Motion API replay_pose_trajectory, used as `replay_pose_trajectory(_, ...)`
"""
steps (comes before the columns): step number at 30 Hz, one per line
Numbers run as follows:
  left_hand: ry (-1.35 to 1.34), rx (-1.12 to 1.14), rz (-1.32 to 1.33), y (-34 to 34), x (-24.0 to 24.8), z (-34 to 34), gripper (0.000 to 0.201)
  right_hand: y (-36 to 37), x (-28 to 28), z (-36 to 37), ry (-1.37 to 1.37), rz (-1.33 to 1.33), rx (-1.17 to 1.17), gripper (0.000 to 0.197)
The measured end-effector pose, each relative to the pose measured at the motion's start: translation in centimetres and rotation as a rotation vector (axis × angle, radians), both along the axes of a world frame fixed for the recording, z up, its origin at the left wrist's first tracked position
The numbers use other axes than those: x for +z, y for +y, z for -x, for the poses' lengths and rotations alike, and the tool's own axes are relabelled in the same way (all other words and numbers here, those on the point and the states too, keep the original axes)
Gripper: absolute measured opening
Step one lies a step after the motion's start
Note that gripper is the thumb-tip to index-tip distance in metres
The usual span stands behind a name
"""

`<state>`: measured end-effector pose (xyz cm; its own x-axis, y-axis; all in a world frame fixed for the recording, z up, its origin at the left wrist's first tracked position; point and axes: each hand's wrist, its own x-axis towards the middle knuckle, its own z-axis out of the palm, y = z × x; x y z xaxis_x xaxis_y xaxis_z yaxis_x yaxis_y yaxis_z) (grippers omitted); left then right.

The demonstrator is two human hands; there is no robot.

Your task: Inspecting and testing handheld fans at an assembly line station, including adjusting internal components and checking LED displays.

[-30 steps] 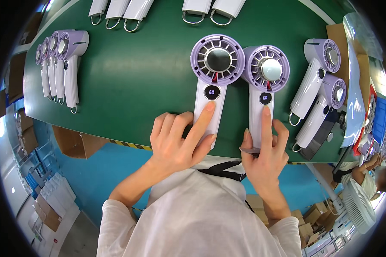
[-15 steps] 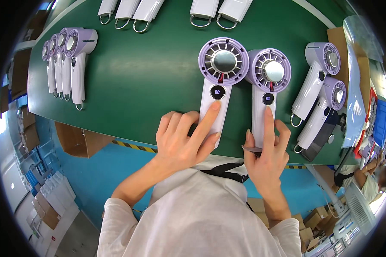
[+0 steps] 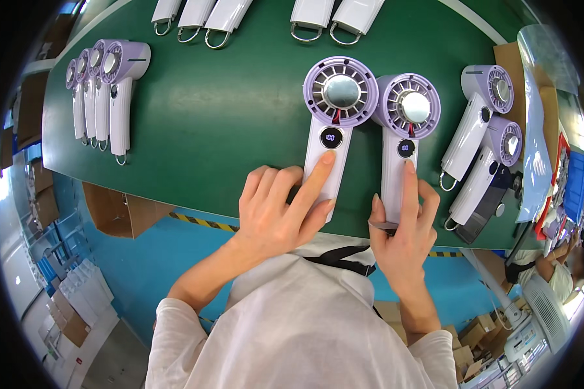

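Two handheld fans lie side by side in front of me on the green table, purple heads away from me and white handles toward me. My left hand [image 3: 276, 211] is closed around the handle of the left fan [image 3: 341, 91], its index fingertip just below the round lit display. Around the lower handle of the right fan [image 3: 414, 107] my right hand [image 3: 405, 240] is closed too, index fingertip under that display. Both displays glow with digits, and the two fan heads touch or overlap slightly. Palms hide the handle ends.
A row of several fans [image 3: 119, 97] stands at the left of the table [image 3: 207, 110]. Handles with metal loops [image 3: 224, 16] show at the far edge. Two fans [image 3: 466, 136] and a dark phone-like slab [image 3: 483, 207] lie at right. An open cardboard box [image 3: 133, 217] sits below.
The digits on both fan displays have changed. The left fan and my left hand have shifted very slightly to the right; my right hand is almost still.
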<state>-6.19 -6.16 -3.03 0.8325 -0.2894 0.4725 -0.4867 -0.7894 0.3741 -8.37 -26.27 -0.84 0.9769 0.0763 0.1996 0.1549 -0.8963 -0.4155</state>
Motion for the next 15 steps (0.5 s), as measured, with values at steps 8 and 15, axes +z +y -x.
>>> replay_pose_trajectory(8, -0.019, 0.000, -0.044, 0.0, 0.4, -0.1, 0.045, 0.0, 0.6, 0.0, -0.017, 0.109, 0.031, 0.067)
replay_pose_trajectory(15, -0.031, -0.013, -0.022, 0.2, 0.2, -0.4, 0.048, 0.1, 0.4, -0.1, -0.052, 0.161, 0.029, 0.067)
